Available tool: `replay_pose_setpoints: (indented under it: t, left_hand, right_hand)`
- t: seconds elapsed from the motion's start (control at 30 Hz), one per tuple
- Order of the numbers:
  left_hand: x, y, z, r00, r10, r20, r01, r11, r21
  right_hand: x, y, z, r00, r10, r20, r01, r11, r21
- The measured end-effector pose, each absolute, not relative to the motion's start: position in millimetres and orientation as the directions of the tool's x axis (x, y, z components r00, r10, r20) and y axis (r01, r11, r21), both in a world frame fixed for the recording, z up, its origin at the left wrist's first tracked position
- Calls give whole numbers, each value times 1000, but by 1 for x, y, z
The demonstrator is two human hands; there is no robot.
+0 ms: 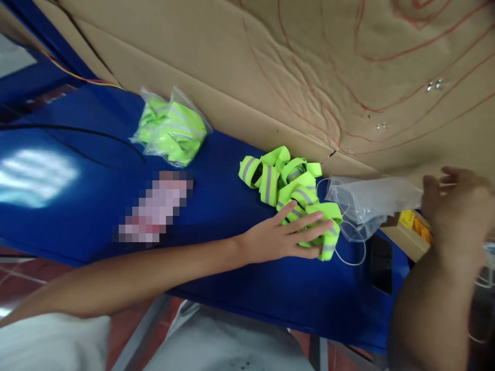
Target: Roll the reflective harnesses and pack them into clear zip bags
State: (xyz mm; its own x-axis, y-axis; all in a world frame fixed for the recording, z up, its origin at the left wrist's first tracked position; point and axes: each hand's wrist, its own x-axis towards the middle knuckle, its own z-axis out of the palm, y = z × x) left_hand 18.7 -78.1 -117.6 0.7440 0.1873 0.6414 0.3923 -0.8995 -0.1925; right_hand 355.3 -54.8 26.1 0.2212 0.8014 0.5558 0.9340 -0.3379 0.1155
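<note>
My left hand (pixel 288 234) rests with spread fingers on a heap of neon yellow-green reflective straps (pixel 268 183) with grey stripes. The straps lie looped and loose on the blue table, against the cardboard. At the right, my right hand (pixel 460 211) is raised beside the end of a clear plastic bag (pixel 371 198). Its fingers are blurred and partly bent, and I cannot tell whether they grip the bag. Another clear bag (pixel 172 129), filled with the same kind of straps, sits further left.
Cardboard (pixel 216 56) with red drawn lines stands along the back of the blue table (pixel 216 190). A dark phone (pixel 381 264) and a small cardboard box (pixel 406 238) with yellow packets lie at right. A pixelated pinkish item (pixel 157 208) and a black cable (pixel 77 129) are on the left.
</note>
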Motion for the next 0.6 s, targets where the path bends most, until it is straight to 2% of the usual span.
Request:
replay_pose_setpoints:
  t: [0.07, 0.13, 0.17, 0.2, 0.33, 0.47, 0.53, 0.6]
  left_hand:
    - [29, -73, -116, 805, 223, 550, 391, -896, -210]
    - [34, -63, -113, 822, 298, 485, 439, -874, -207]
    - [33, -57, -111, 814, 341, 469, 474, -858, -199]
    - [32, -51, -109, 802, 383, 458, 509, -839, -190]
    - [15, -28, -97, 704, 544, 456, 659, -740, -136]
    - [4, -27, -99, 703, 574, 421, 656, -752, -70]
    - [5, -34, -104, 733, 572, 368, 626, -779, -37]
    - [6, -41, -107, 750, 588, 302, 612, -791, 21]
  right_hand:
    - [333, -67, -7, 152, 770, 619, 971, -235, 53]
    - [318, -82, -38, -29, 873, 486, 999, 4, 52]
    - [314, -88, -53, -118, 906, 407, 992, 93, 80]
    - [312, -93, -67, -153, 903, 401, 988, 127, 92]
    - [322, -97, -110, -108, 941, 319, 991, 75, 114]
    - [316, -104, -106, -89, 890, 447, 993, 47, 104]
    - [298, -113, -99, -139, 839, 526, 990, 103, 96]
    - [275, -122, -100, -281, 819, 500, 958, 269, 98]
